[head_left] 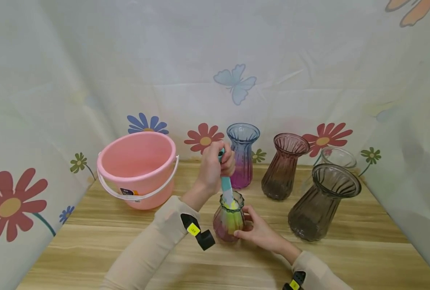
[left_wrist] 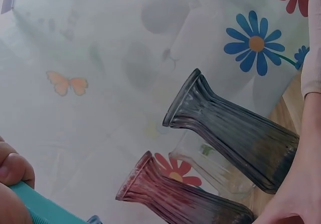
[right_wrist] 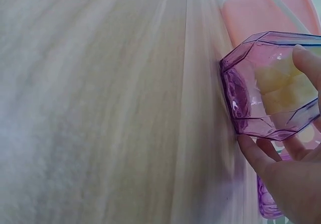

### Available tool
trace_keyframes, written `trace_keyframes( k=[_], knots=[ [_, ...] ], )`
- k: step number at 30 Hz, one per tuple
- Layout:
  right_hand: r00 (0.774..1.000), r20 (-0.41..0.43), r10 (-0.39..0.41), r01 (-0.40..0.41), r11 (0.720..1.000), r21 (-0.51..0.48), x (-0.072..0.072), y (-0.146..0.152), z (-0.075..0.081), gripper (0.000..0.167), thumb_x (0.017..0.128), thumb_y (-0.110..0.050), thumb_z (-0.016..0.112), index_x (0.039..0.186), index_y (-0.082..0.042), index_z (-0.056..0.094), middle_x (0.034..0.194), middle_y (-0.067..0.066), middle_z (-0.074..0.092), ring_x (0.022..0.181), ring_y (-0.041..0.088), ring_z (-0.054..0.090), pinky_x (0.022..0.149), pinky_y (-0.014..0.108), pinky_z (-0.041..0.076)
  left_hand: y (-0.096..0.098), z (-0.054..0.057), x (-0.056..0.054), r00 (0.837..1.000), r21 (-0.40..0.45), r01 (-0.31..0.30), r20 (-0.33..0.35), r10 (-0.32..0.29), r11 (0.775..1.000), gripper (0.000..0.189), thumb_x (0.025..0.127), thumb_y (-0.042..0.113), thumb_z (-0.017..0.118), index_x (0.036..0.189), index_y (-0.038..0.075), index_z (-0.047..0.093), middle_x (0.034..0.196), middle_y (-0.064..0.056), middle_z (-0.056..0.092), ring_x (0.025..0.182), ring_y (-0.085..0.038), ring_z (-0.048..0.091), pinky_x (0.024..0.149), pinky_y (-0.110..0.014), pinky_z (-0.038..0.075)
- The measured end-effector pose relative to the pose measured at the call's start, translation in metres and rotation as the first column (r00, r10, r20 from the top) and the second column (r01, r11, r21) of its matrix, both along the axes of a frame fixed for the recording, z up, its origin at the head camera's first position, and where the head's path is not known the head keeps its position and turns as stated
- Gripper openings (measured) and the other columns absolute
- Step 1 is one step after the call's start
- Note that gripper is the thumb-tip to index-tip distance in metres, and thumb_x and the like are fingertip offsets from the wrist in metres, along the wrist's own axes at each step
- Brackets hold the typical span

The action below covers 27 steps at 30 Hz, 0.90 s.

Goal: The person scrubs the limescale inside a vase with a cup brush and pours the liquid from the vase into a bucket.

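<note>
My left hand (head_left: 215, 167) grips the teal handle of a sponge bottle brush (head_left: 227, 189), its fingers curled round it. The brush points down into a small purple-and-green glass vase (head_left: 223, 225) with a wavy rim. Through the glass in the right wrist view, the yellow sponge head (right_wrist: 286, 91) shows inside. My right hand (head_left: 262, 231) holds the vase from its right side, thumb in front and fingers behind. In the left wrist view, part of the teal handle (left_wrist: 42, 204) shows under the left fingers.
Behind stands a blue-and-purple vase (head_left: 242, 161). To the right are a reddish-brown vase (head_left: 280, 167), a dark grey vase (head_left: 320, 205) and a clear one (head_left: 340, 157) behind it. A pink bucket (head_left: 139, 181) with a white handle is on the left of the wooden table (head_left: 91, 249).
</note>
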State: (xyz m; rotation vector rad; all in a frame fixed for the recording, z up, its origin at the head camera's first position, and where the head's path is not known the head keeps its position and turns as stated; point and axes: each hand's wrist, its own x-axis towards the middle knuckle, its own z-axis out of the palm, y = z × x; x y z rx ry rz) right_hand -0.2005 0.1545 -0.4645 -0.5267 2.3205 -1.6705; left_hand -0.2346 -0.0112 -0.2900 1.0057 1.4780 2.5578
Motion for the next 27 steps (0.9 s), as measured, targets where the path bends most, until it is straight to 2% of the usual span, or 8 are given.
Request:
trace_keyframes(
  k=[7,11,15,20,24,27],
  knots=[
    [0.999,-0.017,-0.036,0.037,0.999,0.015,0.0,-0.001,-0.002,0.061,0.075,-0.013,0.074,0.122,-0.007,0.036,0.128,0.02,0.042,0.113,0.034,0.049,0.084,0.032,0.049,0.005,-0.009,0.003,0.999,-0.033,0.032,0.015,-0.031,0.999,0.034,0.091,0.017,0.023,0.058,0.012,0.028,0.044,0.004,0.024,0.035,-0.012,0.018,0.037,-0.026,0.014],
    [0.998,-0.035,-0.043,0.044,0.999,0.026,0.001,-0.002,-0.002,0.06,0.075,-0.014,0.075,0.121,-0.007,0.036,0.126,0.02,0.045,0.113,0.034,0.05,0.083,0.031,0.049,0.009,-0.015,0.003,0.999,-0.056,0.028,-0.018,-0.029,0.998,0.033,0.091,0.016,0.022,0.058,0.012,0.028,0.045,0.005,0.024,0.036,-0.012,0.018,0.036,-0.025,0.015],
    [0.999,-0.053,-0.008,0.01,0.999,0.039,0.002,-0.001,-0.001,0.061,0.077,-0.017,0.073,0.124,-0.007,0.034,0.128,0.021,0.043,0.119,0.038,0.046,0.088,0.036,0.048,0.011,-0.019,0.002,0.999,-0.061,0.009,-0.042,-0.011,0.998,0.032,0.09,0.018,0.023,0.059,0.013,0.027,0.046,0.007,0.024,0.036,-0.01,0.017,0.036,-0.024,0.014],
    [0.995,-0.048,0.082,-0.08,0.996,0.039,0.0,0.003,0.0,0.065,0.082,-0.018,0.067,0.13,-0.005,0.025,0.133,0.025,0.035,0.127,0.042,0.034,0.096,0.044,0.041,0.008,-0.021,0.0,1.0,-0.059,-0.012,-0.027,0.01,0.998,0.033,0.09,0.02,0.023,0.058,0.013,0.026,0.045,0.009,0.024,0.036,-0.009,0.017,0.036,-0.026,0.012],
    [0.994,-0.033,0.104,-0.103,0.995,0.015,-0.003,0.006,0.001,0.071,0.082,-0.014,0.067,0.137,-0.007,0.022,0.136,0.026,0.031,0.129,0.044,0.03,0.099,0.048,0.037,0.006,-0.021,0.001,0.999,-0.066,-0.024,-0.033,0.022,0.998,0.032,0.089,0.02,0.024,0.058,0.014,0.027,0.045,0.008,0.024,0.036,-0.01,0.017,0.036,-0.027,0.012],
    [0.994,-0.035,0.101,-0.1,0.995,0.022,-0.004,0.006,0.001,0.077,0.081,-0.015,0.068,0.141,-0.009,0.021,0.138,0.025,0.031,0.128,0.045,0.032,0.099,0.048,0.038,0.006,-0.019,0.002,0.999,-0.065,-0.026,-0.036,0.024,0.998,0.033,0.09,0.02,0.023,0.058,0.014,0.028,0.045,0.008,0.025,0.036,-0.011,0.017,0.036,-0.027,0.013]
  ],
)
